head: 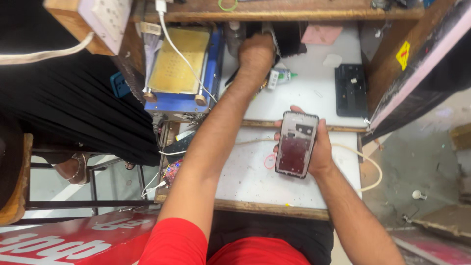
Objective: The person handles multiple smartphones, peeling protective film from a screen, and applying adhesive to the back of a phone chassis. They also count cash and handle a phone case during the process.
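My right hand (318,147) holds an opened phone body (296,143) upright over the white worktop (255,176), its inner frame and dark red panel facing me. My left hand (255,51) reaches far forward under the wooden shelf (274,13), its fingers closed around a dark object that is mostly hidden. A small white bottle with a green cap (279,76) lies just right of that wrist.
A blue machine with a yellow plate (179,64) stands at the left. A black tool block (351,90) sits at the right. A white cable (365,159) and a red rubber band (270,161) lie on the worktop. Someone in black clothing sits at left (73,98).
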